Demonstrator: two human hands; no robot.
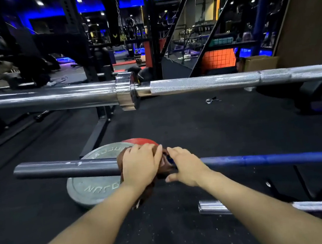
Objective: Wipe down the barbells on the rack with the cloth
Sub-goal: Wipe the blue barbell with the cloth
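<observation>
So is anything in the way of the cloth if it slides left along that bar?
Nothing visible. The left hand grips the brown cloth around the barbell, whose grey sleeve runs bare to its left end; the plates lie below.

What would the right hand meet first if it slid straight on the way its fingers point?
Probably the brown cloth wrapped on the blue-shafted barbell, then the left hand gripping it. The right hand looks nearly touching already; depth is unclear.
</observation>
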